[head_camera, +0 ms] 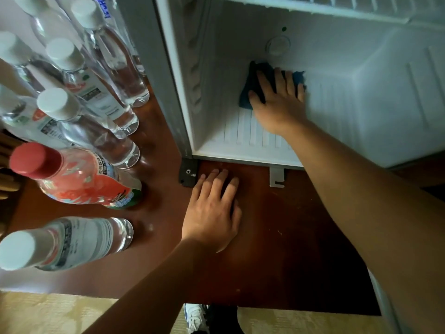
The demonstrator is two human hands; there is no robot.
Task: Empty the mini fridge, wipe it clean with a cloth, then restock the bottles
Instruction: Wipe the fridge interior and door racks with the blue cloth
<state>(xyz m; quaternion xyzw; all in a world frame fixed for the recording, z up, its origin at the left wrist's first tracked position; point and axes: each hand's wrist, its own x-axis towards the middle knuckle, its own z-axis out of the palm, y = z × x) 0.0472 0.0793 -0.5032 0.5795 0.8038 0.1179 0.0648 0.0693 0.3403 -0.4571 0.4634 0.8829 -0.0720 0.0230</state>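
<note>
The white mini fridge (240, 145) stands open with no bottles on its ribbed floor. My right hand (277, 102) reaches deep inside and presses a dark blue cloth (249, 92) flat against the floor near the back wall, fingers spread over it. My left hand (213, 210) rests palm-down with straight fingers on the dark wooden surface (277, 249) just in front of the fridge. Left of the fridge stand several clear water bottles (96, 131) with white caps, and a red-capped bottle (79, 177) with a red label.
A wire shelf (337, 3) crosses the top of the fridge interior, and a raised step (390, 92) fills its right rear. Metal hinge brackets (277, 177) sit below the front edge. Beige carpet (48, 314) and a shoe (195, 317) lie below the wooden ledge.
</note>
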